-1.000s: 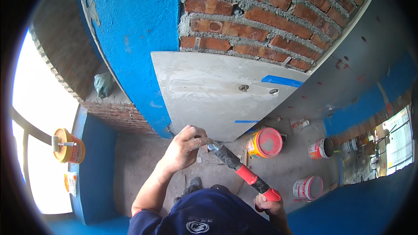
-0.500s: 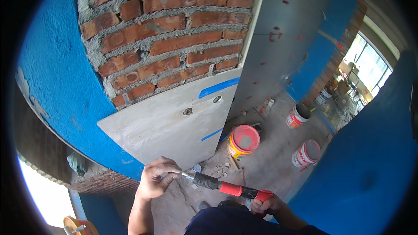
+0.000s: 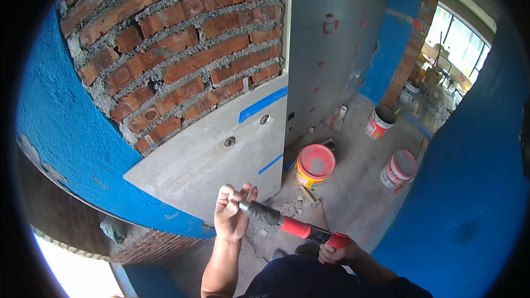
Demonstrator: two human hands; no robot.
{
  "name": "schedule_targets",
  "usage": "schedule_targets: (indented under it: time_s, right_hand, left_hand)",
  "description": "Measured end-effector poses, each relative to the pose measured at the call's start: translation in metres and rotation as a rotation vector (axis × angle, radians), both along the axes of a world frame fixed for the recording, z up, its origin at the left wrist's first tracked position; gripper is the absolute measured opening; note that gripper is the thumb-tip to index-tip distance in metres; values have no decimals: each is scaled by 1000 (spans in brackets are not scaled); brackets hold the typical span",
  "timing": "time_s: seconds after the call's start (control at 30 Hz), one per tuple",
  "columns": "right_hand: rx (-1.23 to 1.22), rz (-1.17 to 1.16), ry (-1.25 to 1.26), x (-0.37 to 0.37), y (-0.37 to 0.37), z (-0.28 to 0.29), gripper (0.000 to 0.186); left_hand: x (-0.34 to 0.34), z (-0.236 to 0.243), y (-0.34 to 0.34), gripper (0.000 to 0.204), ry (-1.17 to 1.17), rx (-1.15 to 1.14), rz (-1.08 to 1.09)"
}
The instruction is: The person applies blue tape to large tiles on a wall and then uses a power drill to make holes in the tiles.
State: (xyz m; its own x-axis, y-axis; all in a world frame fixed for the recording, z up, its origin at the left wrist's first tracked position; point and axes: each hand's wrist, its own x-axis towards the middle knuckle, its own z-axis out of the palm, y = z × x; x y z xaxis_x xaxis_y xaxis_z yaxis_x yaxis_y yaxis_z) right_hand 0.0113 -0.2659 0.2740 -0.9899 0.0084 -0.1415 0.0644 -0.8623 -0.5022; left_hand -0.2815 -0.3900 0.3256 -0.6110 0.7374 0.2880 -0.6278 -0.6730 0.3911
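My right hand (image 3: 335,252) grips the red handle of a long red-and-black fastening tool (image 3: 295,226), which points up-left. My left hand (image 3: 231,215) is at the tool's metal tip, fingers curled and pinched around something small that I cannot make out. Behind them, a pale wall panel (image 3: 193,171) with blue tape strips (image 3: 259,103) and two round fittings (image 3: 230,141) covers the lower part of an exposed brick wall (image 3: 187,55).
A yellow bucket with a pink lid (image 3: 314,163), an open white bucket (image 3: 381,122) and a lidded one (image 3: 398,168) stand on the dusty floor (image 3: 353,204) with tile scraps. Blue walls (image 3: 447,198) flank me; a window (image 3: 458,38) is at the upper right.
My view has swung rightward along the wall, bringing more of the passage and window into sight. My left hand has turned more upright at the tool's tip; my right hand keeps its grip.
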Motion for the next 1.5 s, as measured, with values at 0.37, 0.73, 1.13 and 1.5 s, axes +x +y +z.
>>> schedule_targets:
  time_s: [0.37,0.73,1.13,1.5]
  right_hand:
    - [1343,-483,-114,-41,5,14,12]
    - [1173,-655,16,-86,65,10,16]
    - [1050,-613,42,-160,138,51,11]
    - [961,-583,56,-180,139,69,7]
  left_hand:
    - [-7,44,86,37,-146,-3,-90]
    - [20,66,142,54,-7,-178,-75]
    - [-34,62,203,36,123,-306,120]
    - [-56,60,209,33,93,-277,93]
